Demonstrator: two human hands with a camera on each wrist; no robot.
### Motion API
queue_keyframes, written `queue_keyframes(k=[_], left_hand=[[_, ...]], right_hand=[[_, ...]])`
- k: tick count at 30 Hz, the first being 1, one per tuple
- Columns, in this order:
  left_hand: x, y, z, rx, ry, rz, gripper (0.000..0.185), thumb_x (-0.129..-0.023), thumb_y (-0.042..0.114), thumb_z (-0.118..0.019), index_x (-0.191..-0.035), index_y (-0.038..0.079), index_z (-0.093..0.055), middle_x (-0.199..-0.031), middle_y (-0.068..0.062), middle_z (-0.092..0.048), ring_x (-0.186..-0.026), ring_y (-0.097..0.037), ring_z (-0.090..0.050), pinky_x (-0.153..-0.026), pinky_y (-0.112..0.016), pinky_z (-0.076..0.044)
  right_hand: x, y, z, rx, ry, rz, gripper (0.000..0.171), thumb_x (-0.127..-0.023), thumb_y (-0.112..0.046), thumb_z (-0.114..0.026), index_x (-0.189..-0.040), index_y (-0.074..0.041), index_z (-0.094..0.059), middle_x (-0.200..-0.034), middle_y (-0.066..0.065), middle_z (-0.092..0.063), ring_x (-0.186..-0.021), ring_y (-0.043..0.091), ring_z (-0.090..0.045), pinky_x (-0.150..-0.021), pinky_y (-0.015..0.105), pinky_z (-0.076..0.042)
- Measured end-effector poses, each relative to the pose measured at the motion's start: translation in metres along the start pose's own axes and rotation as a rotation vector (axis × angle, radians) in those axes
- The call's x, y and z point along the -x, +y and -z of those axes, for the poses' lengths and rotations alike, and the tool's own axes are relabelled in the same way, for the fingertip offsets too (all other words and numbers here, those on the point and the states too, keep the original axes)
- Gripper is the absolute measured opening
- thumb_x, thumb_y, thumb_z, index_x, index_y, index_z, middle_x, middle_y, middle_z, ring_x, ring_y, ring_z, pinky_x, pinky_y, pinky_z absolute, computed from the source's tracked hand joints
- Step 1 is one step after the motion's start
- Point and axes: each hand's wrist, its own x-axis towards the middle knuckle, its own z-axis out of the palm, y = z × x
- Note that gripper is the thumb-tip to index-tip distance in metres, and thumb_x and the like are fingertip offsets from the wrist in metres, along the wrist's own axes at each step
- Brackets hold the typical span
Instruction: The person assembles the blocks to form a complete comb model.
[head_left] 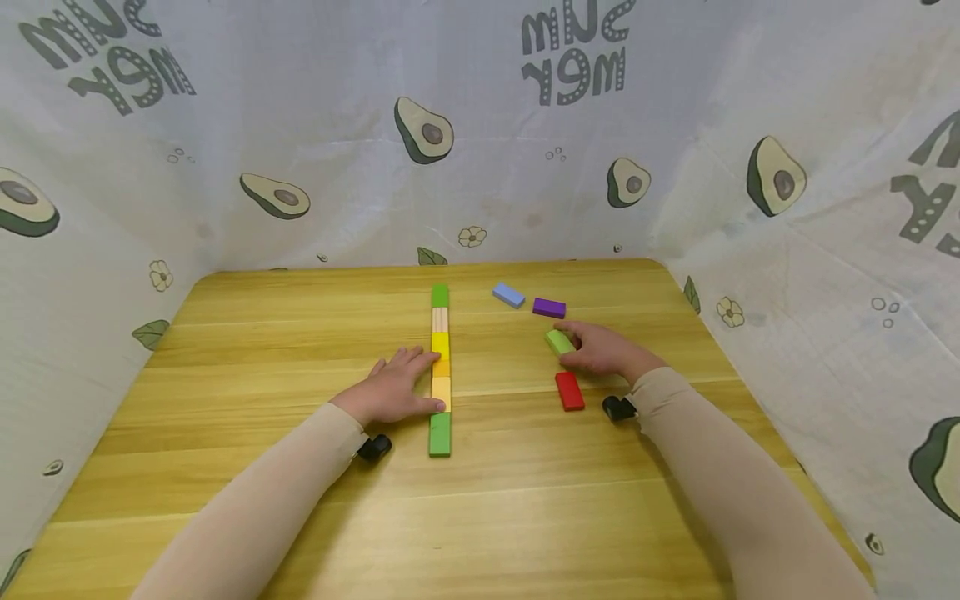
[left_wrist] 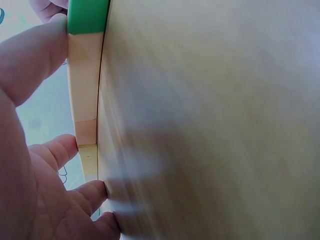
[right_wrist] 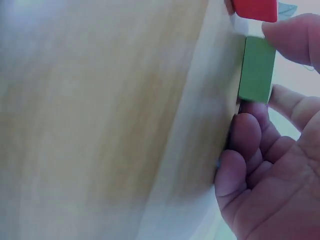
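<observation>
**Two hands at a block row on a wooden table**

Right hand [head_left: 600, 350]: fingers curled round a light green block [head_left: 558, 341], thumb on one side, fingertips on the other. In the right wrist view the block [right_wrist: 257, 70] sits pinched between thumb and fingers, resting on the table. Its long axis runs roughly from 10 to 4 o'clock in the head view, tilted off the line of the row.

Outward from that hand: a red block [head_left: 569, 390] lies flat just beside it at 7 o'clock, long axis close to 12–6. A purple block [head_left: 549, 307] lies near at 11 o'clock, a pale blue block [head_left: 508, 294] further out in the same direction; the two are close, not touching.

Left hand [head_left: 395, 386]: flat, fingers straight, fingertips and thumb pressed against the left side of the block row [head_left: 440, 367]. The left wrist view shows fingertips touching the pale blocks' edge.

The row runs 12–6 down the middle of the table [head_left: 225, 467], blocks end to end and touching: green, natural wood, yellow, orange, pale tan, green.

No containers in view. Avocado-print cloth [head_left: 480, 125] walls the table on three sides.
</observation>
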Motion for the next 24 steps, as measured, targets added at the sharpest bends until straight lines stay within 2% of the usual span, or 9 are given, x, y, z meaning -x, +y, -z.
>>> queue_keyframes(k=[4,8,12,17,24], left_hand=[[0.001,-0.001,0.0,0.002,-0.002,0.0,0.088,-0.077,0.069,-0.055,-0.147,0.028,-0.024,-0.156,-0.005,-0.013,-0.145,-0.027,-0.005,-0.113,-0.057,-0.008],[0.001,-0.001,0.001,0.01,-0.005,-0.001,0.088,-0.077,0.068,-0.056,-0.147,0.028,-0.023,-0.156,-0.005,-0.013,-0.144,-0.028,-0.004,-0.113,-0.057,-0.007],[0.001,-0.002,0.001,0.019,0.001,-0.001,0.088,-0.077,0.067,-0.057,-0.148,0.03,-0.022,-0.156,-0.005,-0.013,-0.144,-0.03,-0.005,-0.113,-0.057,-0.006],[0.001,-0.002,0.001,0.031,0.003,0.007,0.087,-0.077,0.066,-0.058,-0.147,0.031,-0.021,-0.156,-0.005,-0.013,-0.144,-0.03,-0.004,-0.113,-0.057,-0.006],[0.001,-0.003,0.002,0.029,0.005,-0.006,0.087,-0.076,0.067,-0.058,-0.147,0.031,-0.022,-0.156,-0.005,-0.014,-0.144,-0.031,-0.005,-0.113,-0.057,-0.007]], right_hand=[[-0.003,-0.004,0.001,0.059,0.009,-0.018,0.071,-0.08,-0.021,-0.06,-0.145,-0.015,-0.031,-0.12,0.015,-0.053,-0.098,0.026,-0.049,-0.083,0.037,-0.043],[-0.008,-0.007,0.001,0.125,0.051,-0.015,0.062,-0.079,-0.016,-0.058,-0.138,-0.009,-0.041,-0.121,0.016,-0.053,-0.1,0.027,-0.048,-0.088,0.042,-0.043],[-0.012,-0.012,0.004,0.135,0.111,-0.011,0.055,-0.077,-0.012,-0.058,-0.13,-0.005,-0.049,-0.121,0.016,-0.053,-0.101,0.027,-0.047,-0.093,0.045,-0.042],[-0.022,-0.023,0.008,0.111,0.145,0.024,0.05,-0.079,-0.01,-0.057,-0.128,-0.006,-0.051,-0.122,0.015,-0.053,-0.1,0.028,-0.048,-0.09,0.044,-0.043],[-0.045,-0.052,0.012,0.117,0.162,0.082,0.048,-0.082,-0.008,-0.055,-0.13,-0.009,-0.052,-0.121,0.011,-0.056,-0.098,0.025,-0.05,-0.087,0.039,-0.044]])
